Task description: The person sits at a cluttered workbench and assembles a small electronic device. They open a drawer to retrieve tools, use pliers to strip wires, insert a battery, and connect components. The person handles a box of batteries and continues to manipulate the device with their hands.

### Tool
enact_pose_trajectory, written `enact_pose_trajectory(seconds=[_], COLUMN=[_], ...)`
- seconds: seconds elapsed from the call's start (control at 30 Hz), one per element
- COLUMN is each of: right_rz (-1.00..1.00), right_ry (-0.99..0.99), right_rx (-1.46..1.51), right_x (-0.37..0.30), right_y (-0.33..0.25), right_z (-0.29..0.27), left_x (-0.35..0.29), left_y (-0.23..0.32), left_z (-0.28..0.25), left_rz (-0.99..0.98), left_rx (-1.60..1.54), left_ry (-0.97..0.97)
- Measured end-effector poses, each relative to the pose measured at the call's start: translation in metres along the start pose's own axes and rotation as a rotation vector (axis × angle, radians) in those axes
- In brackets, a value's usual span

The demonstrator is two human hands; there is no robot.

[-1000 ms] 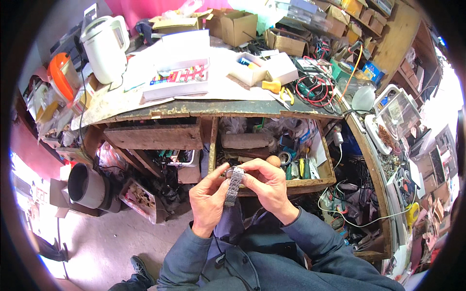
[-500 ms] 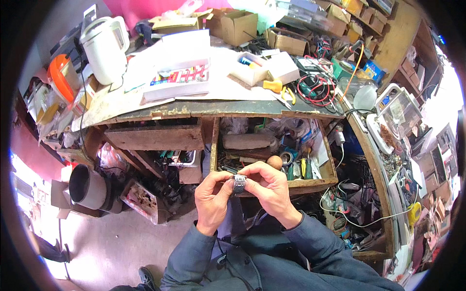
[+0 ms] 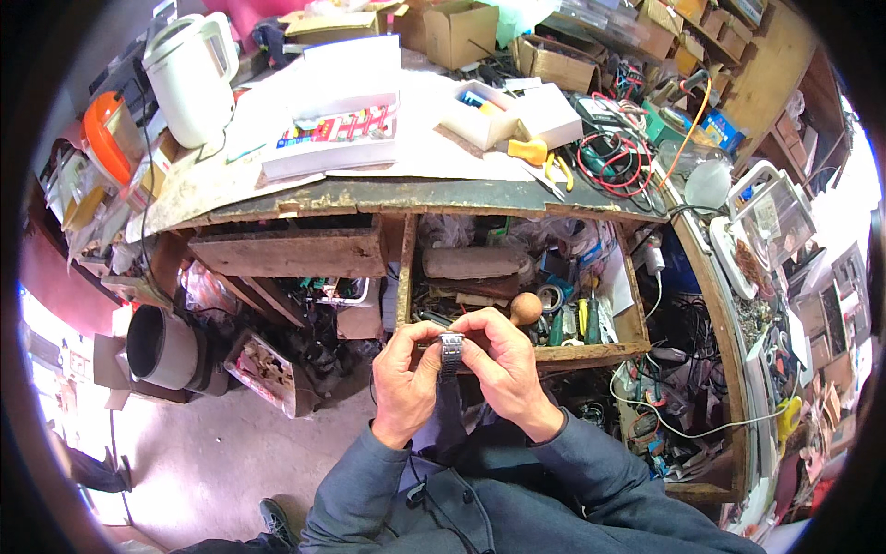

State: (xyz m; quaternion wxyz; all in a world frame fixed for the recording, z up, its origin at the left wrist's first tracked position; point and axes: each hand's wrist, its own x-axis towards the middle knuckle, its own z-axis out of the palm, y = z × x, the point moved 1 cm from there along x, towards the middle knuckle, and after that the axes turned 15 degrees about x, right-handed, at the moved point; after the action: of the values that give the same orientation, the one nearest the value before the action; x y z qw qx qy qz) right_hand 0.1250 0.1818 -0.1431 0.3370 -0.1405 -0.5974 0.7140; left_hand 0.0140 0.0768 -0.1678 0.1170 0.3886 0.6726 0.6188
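Note:
A metal link watch band (image 3: 450,355) hangs between my two hands, its dark and silver links draping downward. My left hand (image 3: 407,377) pinches its upper left side between thumb and fingertips. On the other side my right hand (image 3: 504,367) pinches it the same way. Whether a watch case is attached is hidden by my fingers. Just past my hands is an open wooden drawer (image 3: 591,351), holding a round wooden knob-like handle (image 3: 526,308), several screwdrivers (image 3: 582,316) and a roll of tape (image 3: 549,297).
On the bench (image 3: 369,191) stand a white box of red packets (image 3: 341,129), a small white box (image 3: 475,115), yellow-handled pliers (image 3: 558,174), coiled red and black leads (image 3: 614,157) and a white jug (image 3: 189,83). A dark bin (image 3: 161,351) sits on the floor at left.
The band now hangs lower and shows more of its length below my fingers. Both hands keep their pinch with only slight movement. The view has shifted a little.

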Motion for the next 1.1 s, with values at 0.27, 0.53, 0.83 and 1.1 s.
enact_pose_trajectory(seconds=[0.27,0.53,0.83,1.1], right_rz=[-0.177,-0.346,-0.280,-0.294], right_ry=[-0.048,-0.049,0.051,-0.008], right_rx=[-0.192,-0.274,-0.178,-0.304], right_x=[0.008,0.007,0.009,0.005], right_y=[-0.004,0.005,0.008,-0.012], right_z=[0.011,0.011,0.015,0.036], left_x=[-0.001,-0.006,-0.002,-0.003], left_y=[-0.003,-0.003,-0.005,-0.007], left_z=[0.000,-0.001,0.006,-0.008], left_rz=[-0.146,-0.090,-0.159,-0.372], left_rx=[-0.324,-0.145,-0.184,-0.974], left_ry=[-0.004,0.083,0.142,0.090])
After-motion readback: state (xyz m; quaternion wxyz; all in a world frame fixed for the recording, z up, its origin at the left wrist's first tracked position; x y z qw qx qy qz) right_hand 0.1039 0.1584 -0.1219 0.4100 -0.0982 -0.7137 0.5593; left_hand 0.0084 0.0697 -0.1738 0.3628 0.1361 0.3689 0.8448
